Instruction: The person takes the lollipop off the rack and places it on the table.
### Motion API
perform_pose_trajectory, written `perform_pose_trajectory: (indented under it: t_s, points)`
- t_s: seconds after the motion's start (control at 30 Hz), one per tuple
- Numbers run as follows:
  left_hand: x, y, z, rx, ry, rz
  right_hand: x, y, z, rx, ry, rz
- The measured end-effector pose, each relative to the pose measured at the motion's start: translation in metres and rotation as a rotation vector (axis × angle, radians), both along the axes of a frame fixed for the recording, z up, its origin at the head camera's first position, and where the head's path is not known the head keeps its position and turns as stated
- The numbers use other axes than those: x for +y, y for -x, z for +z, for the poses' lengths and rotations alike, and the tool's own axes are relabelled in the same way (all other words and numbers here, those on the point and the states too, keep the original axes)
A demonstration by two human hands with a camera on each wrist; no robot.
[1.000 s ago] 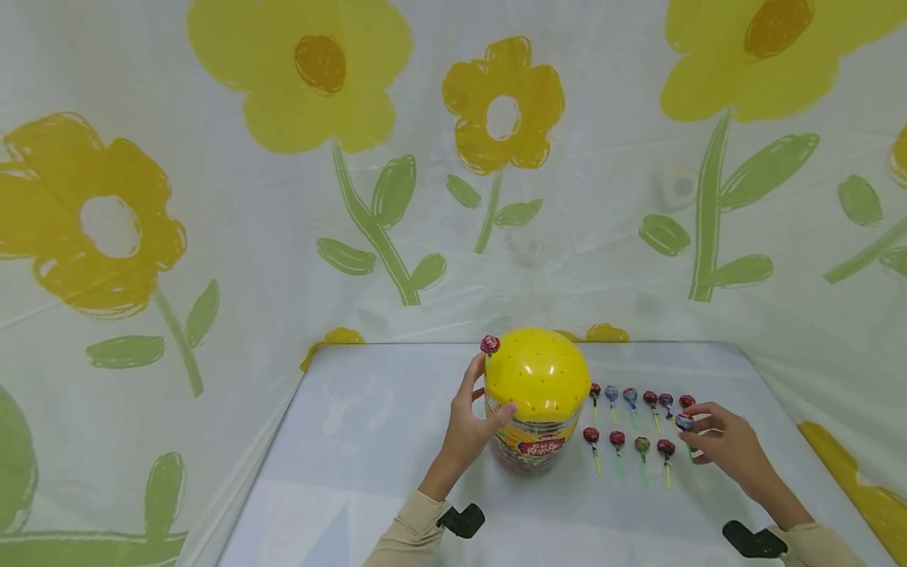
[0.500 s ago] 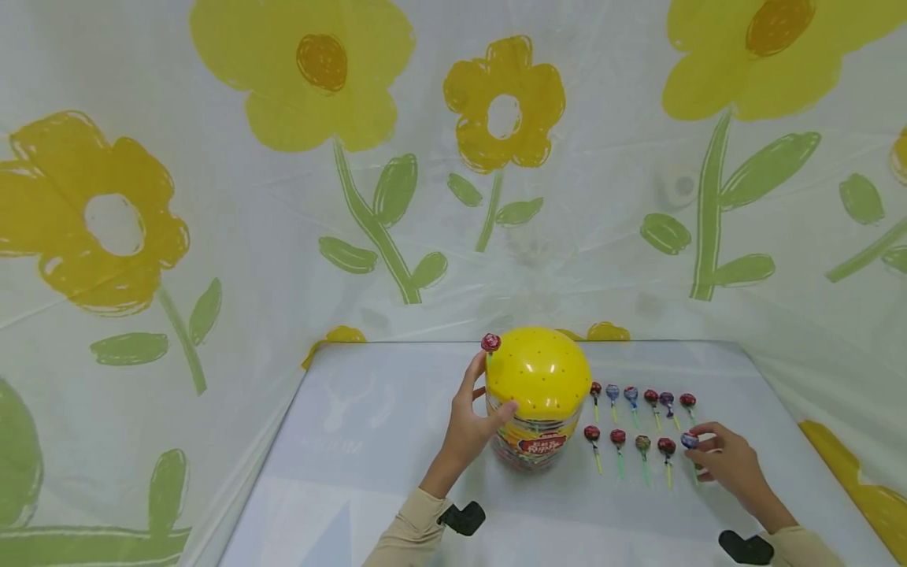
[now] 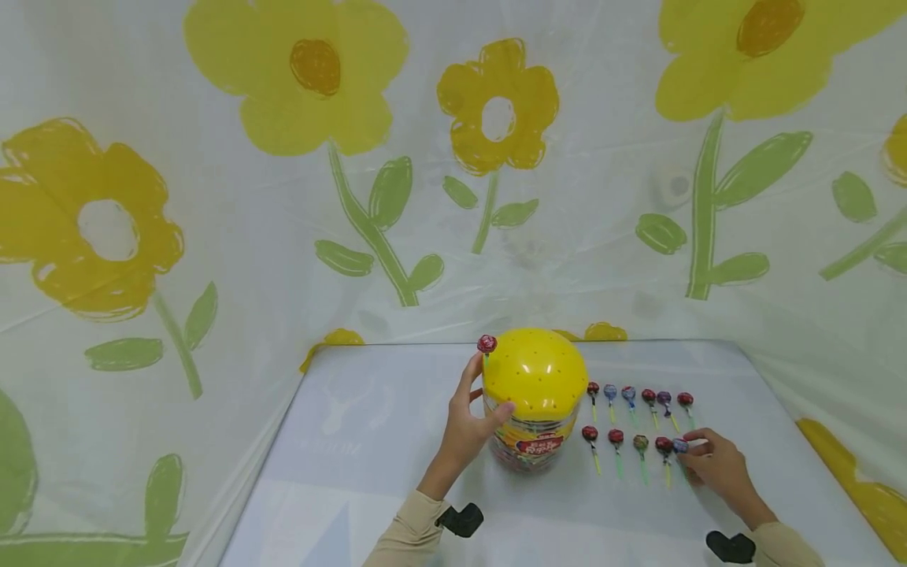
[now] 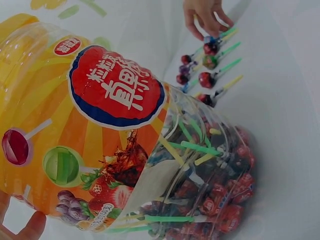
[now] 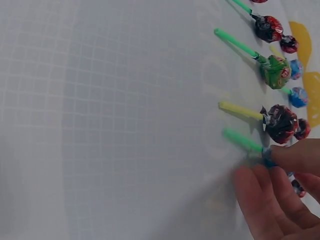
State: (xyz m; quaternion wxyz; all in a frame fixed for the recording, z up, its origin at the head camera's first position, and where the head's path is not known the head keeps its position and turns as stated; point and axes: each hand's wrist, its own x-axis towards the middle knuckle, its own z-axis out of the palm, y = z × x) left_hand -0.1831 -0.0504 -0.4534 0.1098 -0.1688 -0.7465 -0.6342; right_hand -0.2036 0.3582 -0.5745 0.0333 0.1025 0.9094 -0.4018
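My left hand (image 3: 464, 429) holds a clear lollipop jar (image 3: 540, 446) by its left side, with the thumb against the yellow domed lid (image 3: 536, 374). A red-wrapped lollipop (image 3: 486, 344) stands up at the lid's left edge, just above those fingers; whether they touch it I cannot tell. Many lollipops (image 4: 230, 217) show through the jar's wall in the left wrist view. At the right end of the near row, my right hand (image 3: 719, 468) pinches a blue-wrapped lollipop (image 3: 680, 446) by its head. Its green stick (image 5: 242, 140) points toward the table's front, beside a dark red lollipop (image 5: 280, 124).
Two rows of lollipops lie right of the jar: a far row, including a blue one (image 3: 628, 393), and a near row, including a green one (image 3: 641, 443). All rest on the pale table (image 3: 340, 457). A flower-printed curtain (image 3: 595, 260) hangs behind.
My right hand has brought the blue lollipop from the far row's right end toward me, then left to the near row's end beside the dark red one. The left hand stays on the jar.
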Motion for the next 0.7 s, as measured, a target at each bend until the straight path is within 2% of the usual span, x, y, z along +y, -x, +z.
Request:
perform_pose_trajectory:
  t_s: [0.17, 0.4, 0.57, 0.7]
  points:
    - [0.001, 0.0, 0.001, 0.002, -0.002, -0.004, 0.002, -0.001, -0.004, -0.003, 0.004, -0.01]
    - [0.0, -0.001, 0.001, 0.004, 0.003, 0.009, 0.002, 0.002, -0.001, 0.02, -0.049, 0.01]
    - [0.0, 0.01, -0.018, 0.017, 0.003, 0.02, 0.003, 0.003, 0.007, 0.04, -0.062, 0.052]
    - [-0.001, 0.018, -0.033, 0.029, 0.017, 0.028, 0.005, 0.005, 0.016, 0.105, -0.062, 0.087]
